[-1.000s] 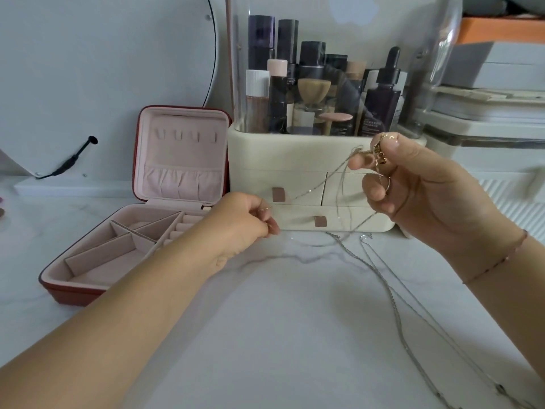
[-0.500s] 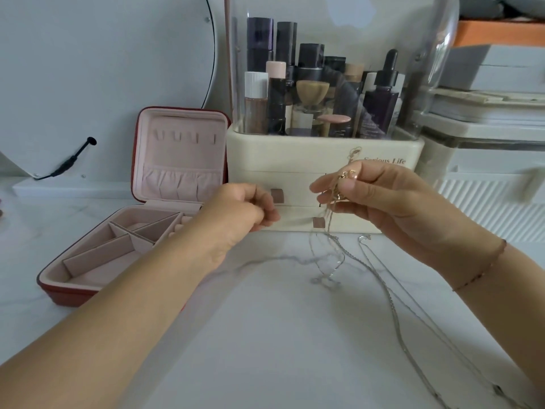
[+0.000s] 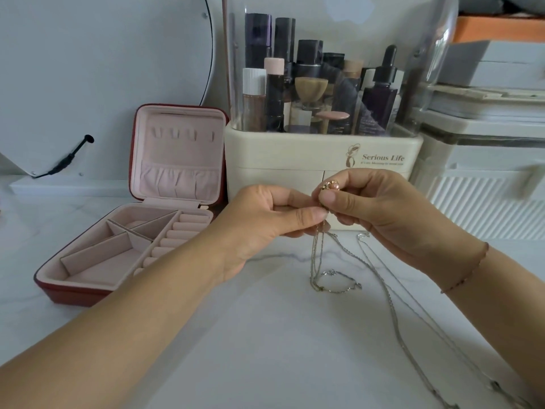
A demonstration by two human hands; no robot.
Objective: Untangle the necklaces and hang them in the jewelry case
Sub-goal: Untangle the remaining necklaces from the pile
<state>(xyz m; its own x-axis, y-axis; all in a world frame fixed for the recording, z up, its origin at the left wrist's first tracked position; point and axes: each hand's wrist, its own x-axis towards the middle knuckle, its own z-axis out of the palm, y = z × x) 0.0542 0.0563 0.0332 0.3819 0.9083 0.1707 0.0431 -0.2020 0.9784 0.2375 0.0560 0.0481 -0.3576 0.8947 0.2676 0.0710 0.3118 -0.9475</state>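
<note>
Pale marble desk (image 3: 265,343) runs back to a cream cosmetics organiser (image 3: 295,154). To its left the red jewelry case (image 3: 73,293) lies open, with its pink lid upright and a row of small hooks (image 3: 182,134) with nothing hanging on them. Both hands meet above the desk in front of the organiser. The right hand (image 3: 383,214) pinches a fine necklace (image 3: 317,255) at its gold pendant (image 3: 330,185). The left hand (image 3: 265,225) pinches the same chain just below it, between thumb and forefinger. The doubled chain hangs straight down and its lower end curls loosely on the desk. Two long silver chains (image 3: 393,317) trail from close beside it toward the near right edge, and whether they are caught up with it is too fine to tell. The step in hand looks like freeing this one necklace. It would go best with the right hand keeping the pendant steady while the left fingers slide down the chain, parting the two strands and stopping at any snag rather than pulling through it. Lifting the piece high enough to clear the curled end off the desk should show any link to the other chains. The clasp should be found before the necklace goes to the lid.
</note>
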